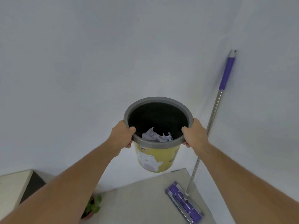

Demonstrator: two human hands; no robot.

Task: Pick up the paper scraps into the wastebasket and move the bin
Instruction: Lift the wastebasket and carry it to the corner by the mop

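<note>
A yellow wastebasket [153,159] with a grey rim and a white cartoon cat on its side hangs in the air above the floor, near a white wall corner. My left hand [121,136] grips the rim on its left side, thumb inside. My right hand [195,136] grips the rim on the right in the same way. Crumpled white paper scraps [156,135] lie inside the dark interior of the bin.
A flat mop [215,110] with a purple grip and purple head leans against the right wall, its head on the light floor [142,199]. A small potted plant [92,207] stands at the lower left, beside a pale cabinet [14,186].
</note>
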